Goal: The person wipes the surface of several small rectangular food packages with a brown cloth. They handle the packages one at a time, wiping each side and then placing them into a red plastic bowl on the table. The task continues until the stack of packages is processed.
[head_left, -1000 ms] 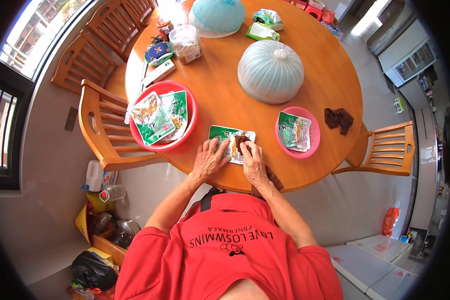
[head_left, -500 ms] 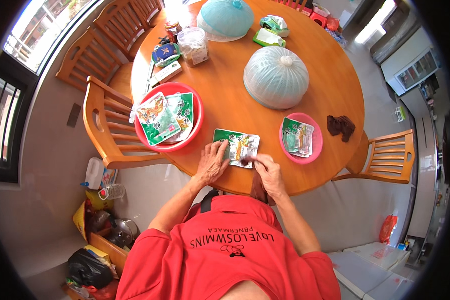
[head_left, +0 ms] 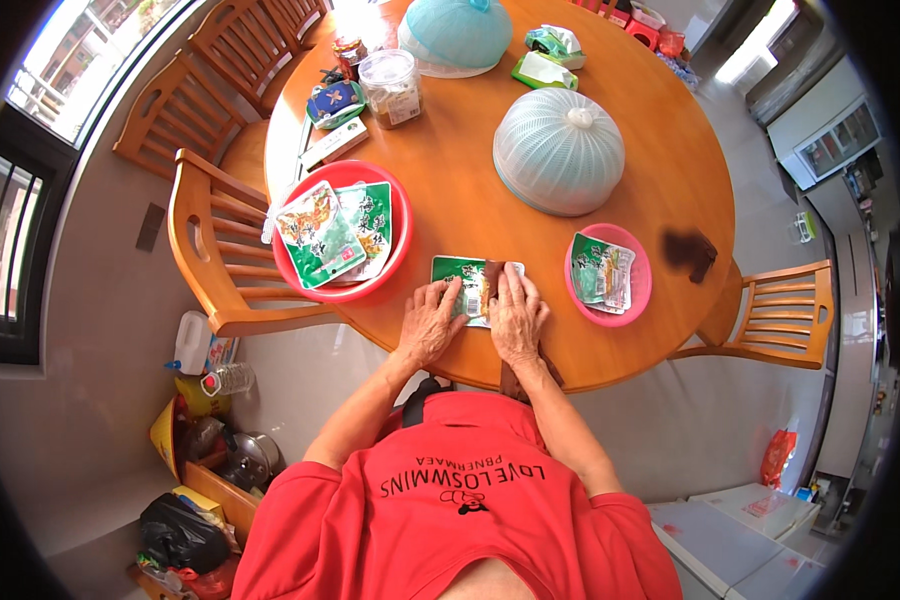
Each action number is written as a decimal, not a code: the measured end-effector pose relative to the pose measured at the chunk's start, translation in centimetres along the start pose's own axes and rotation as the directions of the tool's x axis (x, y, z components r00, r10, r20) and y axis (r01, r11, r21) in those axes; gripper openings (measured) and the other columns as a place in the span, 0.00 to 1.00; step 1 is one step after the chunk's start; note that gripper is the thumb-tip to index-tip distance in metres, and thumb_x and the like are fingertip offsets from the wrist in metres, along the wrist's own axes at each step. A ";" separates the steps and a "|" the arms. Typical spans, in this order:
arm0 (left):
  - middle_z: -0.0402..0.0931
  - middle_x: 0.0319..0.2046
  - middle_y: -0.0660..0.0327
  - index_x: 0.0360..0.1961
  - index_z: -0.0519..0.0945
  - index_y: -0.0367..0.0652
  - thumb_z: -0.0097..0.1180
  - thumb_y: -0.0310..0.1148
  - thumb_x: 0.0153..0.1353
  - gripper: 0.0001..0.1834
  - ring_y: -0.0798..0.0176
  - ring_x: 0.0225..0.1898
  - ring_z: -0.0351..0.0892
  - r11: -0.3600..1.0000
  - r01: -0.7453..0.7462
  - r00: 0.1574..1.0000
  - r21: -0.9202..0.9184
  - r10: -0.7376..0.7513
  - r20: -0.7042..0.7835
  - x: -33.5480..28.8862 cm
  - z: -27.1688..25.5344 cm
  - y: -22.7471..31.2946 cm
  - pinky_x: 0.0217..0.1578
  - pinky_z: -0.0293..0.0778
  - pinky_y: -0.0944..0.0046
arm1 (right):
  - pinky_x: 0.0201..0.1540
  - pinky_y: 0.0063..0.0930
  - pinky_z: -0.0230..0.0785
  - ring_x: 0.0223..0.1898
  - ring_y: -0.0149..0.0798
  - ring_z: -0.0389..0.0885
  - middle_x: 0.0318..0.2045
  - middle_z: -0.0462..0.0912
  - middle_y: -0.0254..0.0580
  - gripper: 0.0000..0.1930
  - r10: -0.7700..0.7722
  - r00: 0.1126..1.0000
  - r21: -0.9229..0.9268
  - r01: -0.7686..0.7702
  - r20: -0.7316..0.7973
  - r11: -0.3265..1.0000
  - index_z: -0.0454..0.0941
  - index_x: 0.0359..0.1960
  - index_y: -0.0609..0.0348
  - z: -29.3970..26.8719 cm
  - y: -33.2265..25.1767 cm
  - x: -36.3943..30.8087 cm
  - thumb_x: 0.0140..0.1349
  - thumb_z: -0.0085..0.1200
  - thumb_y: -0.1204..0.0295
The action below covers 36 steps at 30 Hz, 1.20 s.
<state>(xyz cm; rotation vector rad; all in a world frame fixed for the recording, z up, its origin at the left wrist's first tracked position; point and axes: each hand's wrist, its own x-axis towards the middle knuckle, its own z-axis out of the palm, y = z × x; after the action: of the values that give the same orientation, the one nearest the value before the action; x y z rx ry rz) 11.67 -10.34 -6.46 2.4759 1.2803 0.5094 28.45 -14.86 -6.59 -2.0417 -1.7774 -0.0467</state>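
Where the round wooden table (head_left: 490, 190) fills your tiled room, green-and-white packet (head_left: 462, 280) at its six o'clock edge, your left hand (head_left: 432, 322) and right hand (head_left: 516, 316) flat on it, red bowl (head_left: 315, 285) of green packets at nine, pink bowl (head_left: 638, 290) at three.

Left hand (head_left: 428, 323) and right hand (head_left: 516, 318) press green packet (head_left: 462, 275) on round table (head_left: 610, 130).

round wooden table (head_left: 470, 180) | red bowl (head_left: 395, 262) | pink bowl (head_left: 642, 285) | mesh covers (head_left: 558, 150) | green packet (head_left: 462, 275)
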 end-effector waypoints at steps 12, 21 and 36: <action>0.64 0.53 0.56 0.63 0.63 0.48 0.61 0.42 0.54 0.36 0.50 0.54 0.64 1.000 0.015 1.000 -0.006 -0.016 -0.004 0.1 0.0 0.1 0.50 0.64 0.50 | 0.52 0.41 0.64 0.57 0.48 0.63 0.60 0.63 0.46 0.30 -0.216 0.948 -0.004 0.223 0.233 0.975 0.67 0.59 0.60 -6.7 3.2 -5.3 0.53 0.59 0.68; 0.63 0.57 0.53 0.68 0.52 0.41 0.66 0.39 0.50 0.48 0.47 0.55 0.64 0.986 0.046 0.996 -0.161 -0.057 -0.063 0.1 0.2 -0.3 0.51 0.63 0.48 | 0.46 0.37 0.70 0.42 0.49 0.76 0.41 0.74 0.50 0.13 0.160 0.977 0.566 -0.054 -0.140 0.823 0.76 0.43 0.64 -8.7 -1.6 3.5 0.55 0.50 0.85; 0.60 0.59 0.57 0.67 0.56 0.48 0.65 0.36 0.48 0.45 0.49 0.56 0.63 0.995 0.059 0.997 -0.084 -0.062 -0.035 0.3 0.4 -0.2 0.51 0.65 0.48 | 0.55 0.48 0.51 0.65 0.49 0.50 0.69 0.53 0.34 0.37 -0.361 0.849 0.036 0.377 0.387 0.925 0.64 0.63 0.46 -6.7 0.6 -1.9 0.47 0.58 0.59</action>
<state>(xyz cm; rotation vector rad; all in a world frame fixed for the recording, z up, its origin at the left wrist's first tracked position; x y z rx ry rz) 11.82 -10.02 -6.84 2.3627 1.3166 0.5852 30.34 -18.95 -1.27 -1.7910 -2.4173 0.2244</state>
